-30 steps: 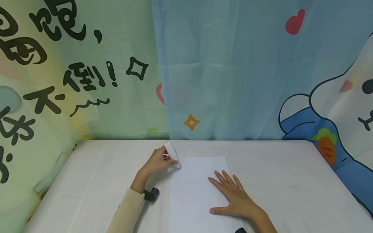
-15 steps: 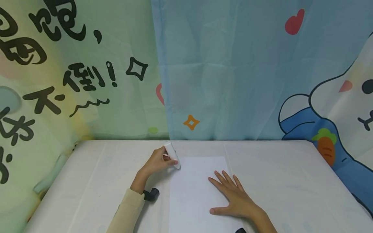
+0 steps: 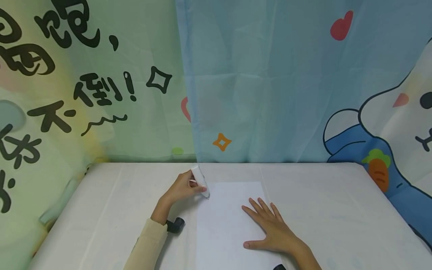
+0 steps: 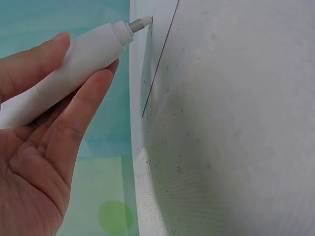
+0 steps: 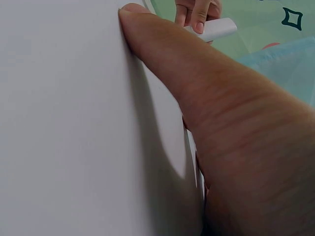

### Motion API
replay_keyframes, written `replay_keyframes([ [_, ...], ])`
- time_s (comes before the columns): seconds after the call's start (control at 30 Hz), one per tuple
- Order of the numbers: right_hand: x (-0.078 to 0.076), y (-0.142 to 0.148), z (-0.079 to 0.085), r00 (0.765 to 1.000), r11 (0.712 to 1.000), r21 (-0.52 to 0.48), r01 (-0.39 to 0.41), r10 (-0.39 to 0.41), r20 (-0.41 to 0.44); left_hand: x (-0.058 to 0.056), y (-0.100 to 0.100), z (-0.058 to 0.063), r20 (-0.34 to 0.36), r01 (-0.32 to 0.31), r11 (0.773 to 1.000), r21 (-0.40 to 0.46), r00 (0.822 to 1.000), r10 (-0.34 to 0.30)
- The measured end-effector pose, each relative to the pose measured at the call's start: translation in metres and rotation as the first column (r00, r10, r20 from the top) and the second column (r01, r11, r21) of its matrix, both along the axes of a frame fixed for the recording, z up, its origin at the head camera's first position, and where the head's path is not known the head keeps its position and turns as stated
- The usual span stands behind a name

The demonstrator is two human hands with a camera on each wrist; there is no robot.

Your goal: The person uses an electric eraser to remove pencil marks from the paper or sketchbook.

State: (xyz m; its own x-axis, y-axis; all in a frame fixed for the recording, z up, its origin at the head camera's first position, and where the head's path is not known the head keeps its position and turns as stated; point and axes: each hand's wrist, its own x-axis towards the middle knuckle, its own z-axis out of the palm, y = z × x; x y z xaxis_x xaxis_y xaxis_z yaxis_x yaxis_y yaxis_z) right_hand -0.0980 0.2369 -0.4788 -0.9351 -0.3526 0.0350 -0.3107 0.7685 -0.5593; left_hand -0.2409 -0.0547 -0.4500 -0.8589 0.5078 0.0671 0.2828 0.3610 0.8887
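My left hand (image 3: 182,187) grips a white electric eraser (image 4: 83,64), thumb on one side and fingers on the other. In the left wrist view its thin white tip (image 4: 147,20) stands out of a metal collar and meets the paper near the edge. The blank white sheet of paper (image 3: 224,221) lies on the table, and the eraser slants over its far left corner. My right hand (image 3: 270,228) rests on the paper's right side, fingers spread and straight. In the right wrist view the thumb (image 5: 162,37) lies along the sheet.
A white cloth covers the table (image 3: 337,221), and its far edge runs along a printed curtain (image 3: 287,93) with drawings and lettering. A black wrist camera (image 3: 176,225) sits by the left sleeve (image 3: 146,243). Small dark specks show on the white surface in the left wrist view.
The eraser's tip has shifted very slightly toward me at the paper's corner. Both hands otherwise keep their places.
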Motion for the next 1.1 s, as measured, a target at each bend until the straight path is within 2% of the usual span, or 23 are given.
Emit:
replay_keyframes([
  [0.3,0.0004,0.0008,0.0009,1.0,1.0,0.0,-0.007,0.007,-0.011,-0.0005,0.0004,-0.0005,-0.008,0.019,1.0,-0.002,1.0,-0.019],
  [1.1,0.0002,0.0,0.0006,1.0,1.0,-0.025,0.0,0.0,0.01,0.0012,0.0002,0.0012,-0.002,0.003,1.0,-0.016,1.0,-0.003],
])
